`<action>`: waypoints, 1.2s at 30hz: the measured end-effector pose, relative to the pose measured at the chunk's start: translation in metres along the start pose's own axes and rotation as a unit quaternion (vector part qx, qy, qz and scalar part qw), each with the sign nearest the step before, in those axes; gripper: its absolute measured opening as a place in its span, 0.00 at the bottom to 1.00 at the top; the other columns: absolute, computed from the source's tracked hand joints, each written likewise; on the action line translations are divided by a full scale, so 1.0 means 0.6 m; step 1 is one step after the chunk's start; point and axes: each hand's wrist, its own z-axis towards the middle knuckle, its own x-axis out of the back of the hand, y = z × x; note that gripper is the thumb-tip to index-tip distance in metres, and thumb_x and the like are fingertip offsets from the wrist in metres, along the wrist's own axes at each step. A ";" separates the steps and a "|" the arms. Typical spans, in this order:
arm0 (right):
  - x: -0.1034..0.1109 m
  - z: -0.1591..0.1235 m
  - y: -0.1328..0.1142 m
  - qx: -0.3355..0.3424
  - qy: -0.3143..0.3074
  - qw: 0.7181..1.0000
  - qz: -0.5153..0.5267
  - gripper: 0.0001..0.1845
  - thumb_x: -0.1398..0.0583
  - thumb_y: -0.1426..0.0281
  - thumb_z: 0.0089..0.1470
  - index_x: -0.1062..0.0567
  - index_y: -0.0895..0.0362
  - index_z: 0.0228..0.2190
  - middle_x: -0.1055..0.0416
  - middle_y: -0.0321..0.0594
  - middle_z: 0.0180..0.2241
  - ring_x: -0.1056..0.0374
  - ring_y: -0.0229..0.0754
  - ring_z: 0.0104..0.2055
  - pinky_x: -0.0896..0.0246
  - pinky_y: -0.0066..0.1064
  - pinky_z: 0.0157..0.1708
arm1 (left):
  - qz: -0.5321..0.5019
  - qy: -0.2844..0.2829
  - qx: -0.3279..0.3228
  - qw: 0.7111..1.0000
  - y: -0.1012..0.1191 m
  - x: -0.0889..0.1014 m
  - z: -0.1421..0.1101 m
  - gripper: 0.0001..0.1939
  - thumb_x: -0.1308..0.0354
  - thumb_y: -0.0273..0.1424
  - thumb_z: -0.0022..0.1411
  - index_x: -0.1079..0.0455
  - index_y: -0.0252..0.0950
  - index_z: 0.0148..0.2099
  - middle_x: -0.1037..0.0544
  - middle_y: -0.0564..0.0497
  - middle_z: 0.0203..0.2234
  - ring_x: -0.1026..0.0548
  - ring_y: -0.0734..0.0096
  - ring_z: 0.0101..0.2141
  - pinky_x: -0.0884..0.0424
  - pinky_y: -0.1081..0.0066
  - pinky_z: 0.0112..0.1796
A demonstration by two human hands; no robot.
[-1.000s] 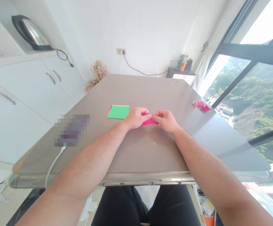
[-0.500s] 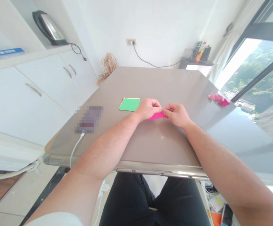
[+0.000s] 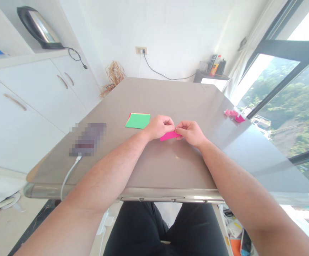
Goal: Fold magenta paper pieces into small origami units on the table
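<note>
A small strip of bright pink paper is pinched between my two hands, just over the middle of the table. My left hand grips its upper left part, fingers closed. At its right end my right hand pinches the edge between thumb and fingers; the fingertips of both hands nearly touch. Part of the paper is hidden behind the fingers. Left of my left hand lies a stack of coloured paper, green on top, with red and yellow edges peeking out.
Several folded pink paper pieces sit at the table's right edge, near the window. A blurred-out device with a white cable lies on the left. The grey table ends close to my lap. A kettle stands on the cabinet.
The whole view has shifted, so things appear further left and slightly lower. Both hands keep their pinch on the pink paper, with little other movement.
</note>
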 end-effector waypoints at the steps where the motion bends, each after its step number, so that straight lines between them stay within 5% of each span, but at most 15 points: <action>1: -0.001 0.000 0.000 -0.002 -0.001 1.000 0.003 0.04 0.37 0.69 0.47 0.26 0.56 0.24 0.26 0.36 0.20 0.27 0.41 0.26 0.34 0.30 0.28 | 0.004 -0.001 -0.001 1.000 0.001 0.001 0.000 0.06 0.41 0.32 0.52 0.29 0.35 0.26 0.27 0.54 0.22 0.33 0.75 0.24 0.39 0.72 0.27; 21: 0.003 -0.001 -0.006 -0.017 -0.010 1.000 0.015 0.05 0.38 0.70 0.49 0.26 0.56 0.23 0.26 0.35 0.20 0.25 0.41 0.27 0.31 0.27 0.29 | 0.076 -0.058 0.032 0.995 -0.001 0.017 0.001 0.11 0.40 0.38 0.52 0.28 0.34 0.29 0.30 0.55 0.20 0.35 0.75 0.23 0.41 0.73 0.25; 36: 0.010 0.002 0.002 -0.041 -0.109 0.992 0.038 0.13 0.32 0.62 0.51 0.25 0.59 0.25 0.22 0.43 0.26 0.24 0.42 0.27 0.26 0.31 0.28 | 0.104 -0.091 0.046 0.989 0.014 0.037 -0.005 0.11 0.39 0.38 0.50 0.28 0.35 0.27 0.32 0.56 0.18 0.37 0.77 0.22 0.44 0.74 0.23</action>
